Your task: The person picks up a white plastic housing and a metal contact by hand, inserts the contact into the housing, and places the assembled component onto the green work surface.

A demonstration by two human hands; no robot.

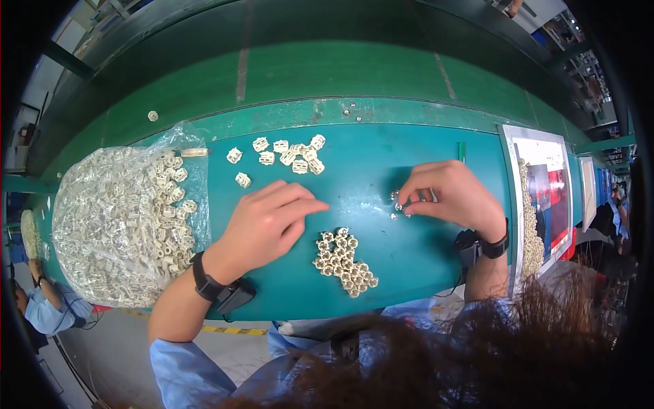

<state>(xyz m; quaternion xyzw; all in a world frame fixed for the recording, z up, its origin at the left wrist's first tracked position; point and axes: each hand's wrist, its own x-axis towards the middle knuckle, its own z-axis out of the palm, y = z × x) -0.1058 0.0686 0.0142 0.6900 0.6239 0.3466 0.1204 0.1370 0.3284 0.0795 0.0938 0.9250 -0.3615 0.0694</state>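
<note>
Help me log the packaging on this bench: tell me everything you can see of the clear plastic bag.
The plastic bag is large, bulging and wrinkled, its film thin and shiny. It lies on the green work surface at the left, mouth open toward the right. Small cream parts fill it, some exposed at the mouth, where loose film spreads out. The left hand is to its right, off it; whether the left forearm brushes it cannot be told.

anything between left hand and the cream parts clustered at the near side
Nothing visible stands between the left hand and the cream plastic parts clustered at the near side; the small shiny metal pieces lie over at the right hand.
</note>
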